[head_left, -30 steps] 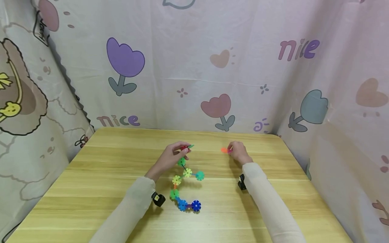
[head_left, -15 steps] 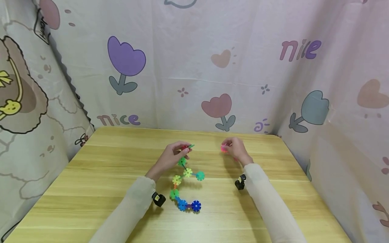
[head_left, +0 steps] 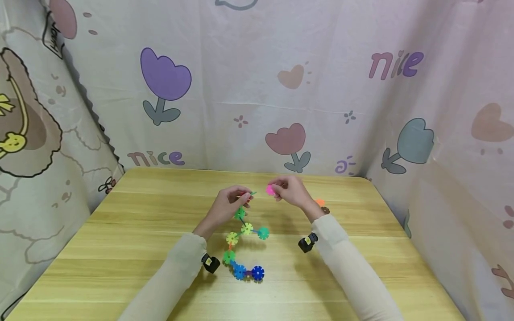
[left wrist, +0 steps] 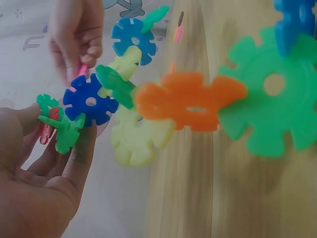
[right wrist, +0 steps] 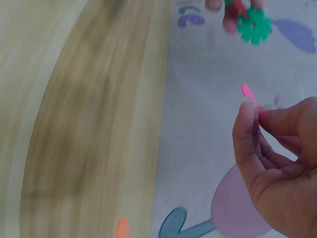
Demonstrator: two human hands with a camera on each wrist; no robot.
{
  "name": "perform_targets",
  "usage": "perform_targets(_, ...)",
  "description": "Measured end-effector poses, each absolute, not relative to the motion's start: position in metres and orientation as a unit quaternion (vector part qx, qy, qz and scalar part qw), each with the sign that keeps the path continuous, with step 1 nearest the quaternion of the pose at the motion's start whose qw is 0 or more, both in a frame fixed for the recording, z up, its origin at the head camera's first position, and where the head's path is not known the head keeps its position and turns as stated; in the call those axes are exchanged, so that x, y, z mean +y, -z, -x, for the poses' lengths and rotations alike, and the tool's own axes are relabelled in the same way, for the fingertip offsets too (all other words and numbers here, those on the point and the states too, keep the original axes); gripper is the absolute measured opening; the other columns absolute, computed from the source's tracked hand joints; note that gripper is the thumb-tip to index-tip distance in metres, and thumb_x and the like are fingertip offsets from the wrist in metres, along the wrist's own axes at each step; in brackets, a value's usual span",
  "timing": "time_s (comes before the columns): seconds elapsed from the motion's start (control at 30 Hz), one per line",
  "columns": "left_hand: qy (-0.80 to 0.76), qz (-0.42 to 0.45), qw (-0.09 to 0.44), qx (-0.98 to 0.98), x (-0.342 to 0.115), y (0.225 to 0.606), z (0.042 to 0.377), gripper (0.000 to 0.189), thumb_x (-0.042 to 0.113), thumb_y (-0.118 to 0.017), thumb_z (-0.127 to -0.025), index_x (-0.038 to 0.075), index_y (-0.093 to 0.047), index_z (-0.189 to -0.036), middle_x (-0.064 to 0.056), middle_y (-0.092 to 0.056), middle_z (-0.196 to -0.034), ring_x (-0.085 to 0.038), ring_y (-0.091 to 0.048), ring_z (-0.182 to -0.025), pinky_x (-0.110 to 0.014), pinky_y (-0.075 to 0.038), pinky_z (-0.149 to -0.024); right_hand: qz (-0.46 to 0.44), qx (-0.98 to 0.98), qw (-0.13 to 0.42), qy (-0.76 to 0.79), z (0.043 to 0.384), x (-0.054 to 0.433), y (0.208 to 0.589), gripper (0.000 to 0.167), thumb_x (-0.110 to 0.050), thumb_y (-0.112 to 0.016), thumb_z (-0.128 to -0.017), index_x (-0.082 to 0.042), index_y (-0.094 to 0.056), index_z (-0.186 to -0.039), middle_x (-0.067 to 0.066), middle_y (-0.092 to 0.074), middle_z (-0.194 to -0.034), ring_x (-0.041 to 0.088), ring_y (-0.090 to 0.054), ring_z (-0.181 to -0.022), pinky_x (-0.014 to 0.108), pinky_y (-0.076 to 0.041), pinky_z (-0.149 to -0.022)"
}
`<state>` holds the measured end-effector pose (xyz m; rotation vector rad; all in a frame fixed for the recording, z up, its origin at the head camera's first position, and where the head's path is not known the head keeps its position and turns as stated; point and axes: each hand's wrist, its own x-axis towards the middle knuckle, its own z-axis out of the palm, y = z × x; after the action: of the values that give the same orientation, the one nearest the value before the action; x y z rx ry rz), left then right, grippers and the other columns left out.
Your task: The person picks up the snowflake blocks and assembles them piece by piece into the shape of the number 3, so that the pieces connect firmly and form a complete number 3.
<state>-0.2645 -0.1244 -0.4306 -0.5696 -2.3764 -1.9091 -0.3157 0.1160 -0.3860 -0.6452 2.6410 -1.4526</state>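
Observation:
At the far middle of the table, my left hand [head_left: 222, 207] grips the upper end of a chain of interlocking plastic discs [head_left: 246, 229]. Red and green discs sit between its fingers, and yellow, green and blue ones curve down toward me. The left wrist view shows the chain close up, with an orange disc [left wrist: 190, 101] slotted into a large green disc [left wrist: 297, 109]. My right hand [head_left: 295, 191] pinches a pink disc [head_left: 271, 190] between thumb and fingers. In the head view a short gap separates it from the left hand's green disc [right wrist: 262, 32].
Behind the right hand, an orange disc [head_left: 320, 202] and a brown disc [head_left: 325, 210] lie on the wooden table [head_left: 160, 191]. A printed curtain [head_left: 233, 80] hangs along the table's back and sides. Both wrists wear small black cameras [head_left: 307, 243].
My right hand has picked up the pink disc and carried it left toward the left hand, uncovering the orange and brown discs. The left hand has stayed nearly still with the chain.

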Motion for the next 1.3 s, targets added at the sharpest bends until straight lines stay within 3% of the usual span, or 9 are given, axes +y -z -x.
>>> perform_targets(0.2,0.615,0.184,0.020,-0.767,-0.124,0.430,0.266,0.028,0.021,-0.060,-0.106,0.002,-0.068,-0.124,-0.018,-0.072,-0.113,-0.044,-0.071,-0.098,-0.037,-0.063,-0.086,0.244,0.848,0.020,0.469,0.307,0.101,0.380,0.020,-0.005,-0.062,-0.102,0.003,-0.073,-0.116,0.019,-0.073,-0.086,0.014,-0.064,-0.064,0.026,-0.060,-0.060)
perform_targets(0.47,0.611,0.178,0.018,-0.771,-0.122,0.430,0.266,0.026,0.021,-0.061,-0.105,0.005,-0.069,-0.123,-0.018,-0.073,-0.113,-0.039,-0.072,-0.095,-0.029,-0.063,-0.079,0.267,0.852,0.006,0.450,0.305,0.096,0.381,0.019,-0.003,-0.060,-0.103,0.001,-0.075,-0.114,0.016,-0.072,-0.081,0.013,-0.062,-0.063,0.024,-0.057,-0.058)
perform_targets(0.73,0.609,0.184,0.018,-0.772,-0.122,0.429,0.266,0.025,0.020,-0.062,-0.105,0.002,-0.069,-0.121,-0.017,-0.072,-0.109,-0.043,-0.072,-0.093,-0.037,-0.064,-0.080,0.281,0.855,-0.003,0.437,0.306,0.095,0.381,0.019,-0.004,-0.060,-0.103,0.001,-0.075,-0.113,0.014,-0.073,-0.084,0.012,-0.062,-0.063,0.041,-0.062,-0.063)
perform_targets(0.9,0.607,0.182,0.015,-0.774,-0.121,0.428,0.266,0.025,0.018,-0.062,-0.105,0.001,-0.069,-0.121,-0.017,-0.073,-0.108,-0.046,-0.071,-0.092,-0.036,-0.064,-0.077,0.291,0.856,-0.020,0.426,0.306,0.094,0.382,0.019,-0.002,-0.060,-0.102,0.003,-0.076,-0.112,0.014,-0.074,-0.084,0.014,-0.062,-0.062,0.026,-0.057,-0.056)
perform_targets(1.07,0.601,0.171,0.012,-0.780,-0.121,0.430,0.266,0.024,0.017,-0.062,-0.105,0.000,-0.069,-0.120,-0.016,-0.072,-0.106,-0.046,-0.071,-0.092,-0.032,-0.063,-0.075,0.310,0.856,-0.030,0.413,0.305,0.093,0.383,0.019,0.000,-0.060,-0.101,0.003,-0.077,-0.110,0.014,-0.074,-0.082,0.012,-0.061,-0.060,0.021,-0.054,-0.054)
perform_targets(1.17,0.601,0.171,0.011,-0.780,-0.122,0.432,0.266,0.024,0.017,-0.061,-0.105,0.000,-0.069,-0.120,-0.016,-0.073,-0.107,-0.043,-0.072,-0.092,-0.038,-0.064,-0.079,0.310,0.859,-0.038,0.406,0.304,0.092,0.383,0.019,0.000,-0.060,-0.101,0.001,-0.077,-0.109,0.013,-0.073,-0.081,0.010,-0.059,-0.060,0.021,-0.053,-0.053)
perform_targets(1.3,0.610,0.179,0.008,-0.772,-0.122,0.432,0.265,0.024,0.016,-0.059,-0.106,-0.001,-0.068,-0.121,-0.019,-0.072,-0.108,-0.049,-0.070,-0.095,-0.052,-0.062,-0.085,0.302,0.864,-0.048,0.401,0.303,0.092,0.383,0.019,0.000,-0.060,-0.101,0.001,-0.077,-0.109,0.013,-0.073,-0.080,0.009,-0.058,-0.058,0.021,-0.051,-0.052)
